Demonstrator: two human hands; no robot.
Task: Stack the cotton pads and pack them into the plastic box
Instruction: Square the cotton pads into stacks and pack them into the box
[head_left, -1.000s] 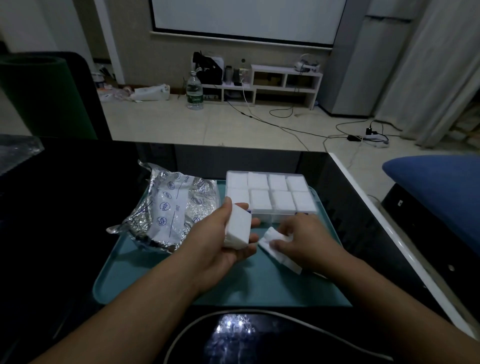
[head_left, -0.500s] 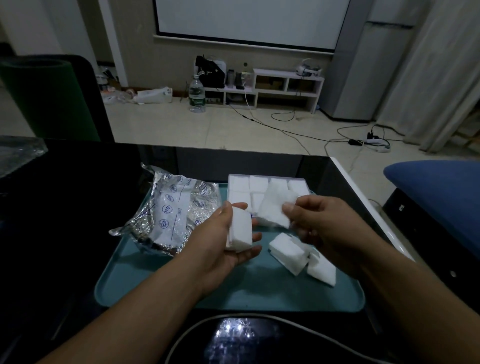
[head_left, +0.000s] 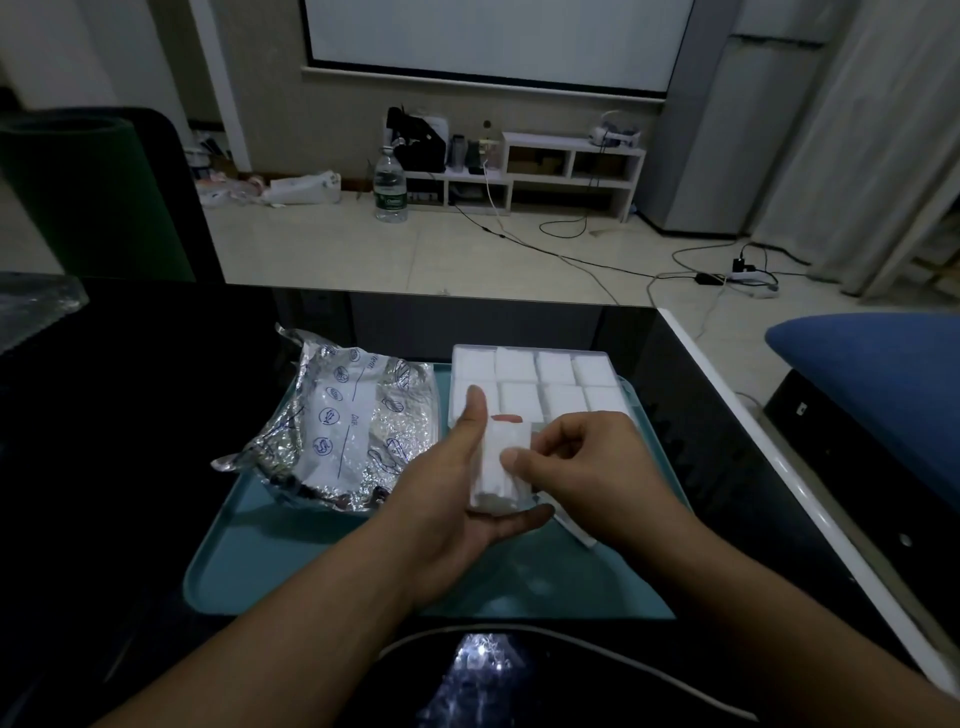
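From the head camera we see our left hand (head_left: 457, 499) cradling a small stack of cotton pads (head_left: 501, 462) above the teal tray (head_left: 311, 566), thumb up along one side and fingers curled beneath, while our right hand (head_left: 576, 467) pinches the newest pad against the stack's face with thumb and fingertips closed on it; the plastic box (head_left: 535, 382) sits just behind at the tray's far edge, apparently already full of white pads, though the dim light makes that hard to confirm. We judge the pads very light, soft and compressible, prone to slide apart, so we should hold the stack by its flat faces with gentle, even pressure
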